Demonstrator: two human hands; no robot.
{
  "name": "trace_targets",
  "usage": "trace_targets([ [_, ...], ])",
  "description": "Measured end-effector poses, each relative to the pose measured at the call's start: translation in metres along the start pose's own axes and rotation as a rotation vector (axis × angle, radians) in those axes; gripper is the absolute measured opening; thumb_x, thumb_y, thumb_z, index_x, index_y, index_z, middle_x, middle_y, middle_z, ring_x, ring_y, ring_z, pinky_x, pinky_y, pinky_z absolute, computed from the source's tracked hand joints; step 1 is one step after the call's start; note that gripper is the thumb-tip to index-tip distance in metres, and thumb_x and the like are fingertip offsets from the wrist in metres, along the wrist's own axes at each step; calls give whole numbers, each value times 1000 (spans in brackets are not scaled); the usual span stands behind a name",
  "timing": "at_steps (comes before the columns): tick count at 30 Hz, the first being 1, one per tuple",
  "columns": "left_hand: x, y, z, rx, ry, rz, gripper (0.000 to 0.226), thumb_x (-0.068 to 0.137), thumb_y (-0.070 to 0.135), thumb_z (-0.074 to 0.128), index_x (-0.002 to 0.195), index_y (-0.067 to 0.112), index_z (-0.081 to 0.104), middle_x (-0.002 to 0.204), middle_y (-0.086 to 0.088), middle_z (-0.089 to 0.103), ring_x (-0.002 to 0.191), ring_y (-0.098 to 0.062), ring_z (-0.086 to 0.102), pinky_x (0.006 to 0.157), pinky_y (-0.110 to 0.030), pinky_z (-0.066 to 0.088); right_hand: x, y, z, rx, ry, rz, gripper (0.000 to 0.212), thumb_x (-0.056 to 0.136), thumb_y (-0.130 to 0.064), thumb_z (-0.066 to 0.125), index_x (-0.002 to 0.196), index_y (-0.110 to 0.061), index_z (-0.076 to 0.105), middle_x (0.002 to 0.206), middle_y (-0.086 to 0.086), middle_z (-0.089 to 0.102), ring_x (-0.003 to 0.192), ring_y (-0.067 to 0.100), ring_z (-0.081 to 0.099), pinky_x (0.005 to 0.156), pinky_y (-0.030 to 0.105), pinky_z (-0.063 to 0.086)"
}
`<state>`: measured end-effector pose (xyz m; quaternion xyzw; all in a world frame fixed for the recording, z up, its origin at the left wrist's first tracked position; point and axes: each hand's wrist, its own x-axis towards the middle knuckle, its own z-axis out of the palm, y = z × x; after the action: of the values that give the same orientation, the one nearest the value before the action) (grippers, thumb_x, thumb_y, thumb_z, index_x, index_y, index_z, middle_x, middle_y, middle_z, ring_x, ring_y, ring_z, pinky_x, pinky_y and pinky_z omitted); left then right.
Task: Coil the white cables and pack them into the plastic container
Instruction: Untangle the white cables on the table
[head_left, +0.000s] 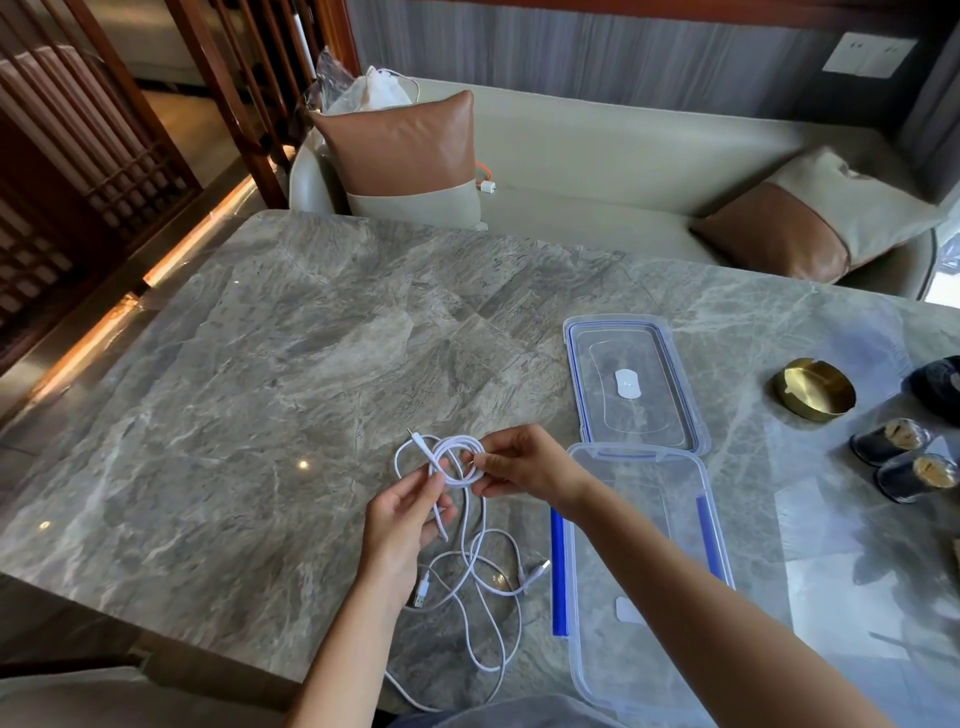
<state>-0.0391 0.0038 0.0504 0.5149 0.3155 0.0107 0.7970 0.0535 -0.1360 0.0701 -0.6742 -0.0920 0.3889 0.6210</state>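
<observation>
A small coil of white cable (451, 464) is held above the grey marble table (249, 395). My right hand (522, 467) pinches the coil's right side. My left hand (402, 522) grips a strand of the same cable just below the coil, and a plug end pokes up at the coil's top left. More loose white cable (485, 613) trails in loops on the table toward the near edge, with USB plugs showing. The clear plastic container (649, 571) with blue clips stands open under my right forearm. Its lid (631, 384) lies flat just beyond it.
A brass ashtray (813, 387) sits right of the lid. Two small dark jars (904, 462) and a dark object stand at the right edge. A sofa with brown and beige cushions (410, 156) runs behind the table.
</observation>
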Motion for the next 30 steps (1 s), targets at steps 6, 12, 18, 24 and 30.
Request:
trace_targets([
  [6, 2, 6, 3, -205, -66, -103, 18, 89, 14, 56, 98, 5, 68, 78, 0, 72, 61, -2, 64, 61, -16, 56, -3, 3, 6, 148, 4, 8, 12, 92, -8, 56, 89, -11, 68, 78, 9, 68, 67, 7, 69, 69, 19, 58],
  [12, 2, 10, 13, -275, -47, -8, 20, 91, 16, 51, 85, 6, 67, 80, -4, 75, 74, -12, 71, 62, -18, 56, -1, 1, 12, 280, 15, 19, 13, 92, -10, 55, 93, -10, 68, 74, 6, 72, 65, 6, 69, 60, 16, 56],
  [18, 7, 9, 15, -280, 139, 79, 16, 90, 15, 55, 81, 8, 66, 73, 2, 70, 72, -5, 68, 65, -16, 56, -3, -1, 13, 159, 146, 68, 26, 91, -30, 58, 73, -12, 63, 58, -2, 67, 48, 7, 62, 50, 19, 53],
  [24, 11, 15, 17, -259, 186, 188, 15, 88, 18, 58, 79, 11, 67, 65, 8, 68, 67, -1, 67, 66, -14, 54, -8, 10, 27, 59, -169, 348, 67, 94, -61, 23, 88, -14, 71, 79, 5, 74, 68, 15, 71, 56, 22, 55],
  [30, 9, 13, 23, -216, 152, 175, 14, 88, 17, 58, 80, 11, 68, 67, 1, 69, 66, -9, 66, 67, -18, 56, 2, 11, 39, 420, -3, 277, 28, 97, -37, 44, 90, -19, 65, 84, -2, 73, 82, 9, 70, 69, 24, 55],
])
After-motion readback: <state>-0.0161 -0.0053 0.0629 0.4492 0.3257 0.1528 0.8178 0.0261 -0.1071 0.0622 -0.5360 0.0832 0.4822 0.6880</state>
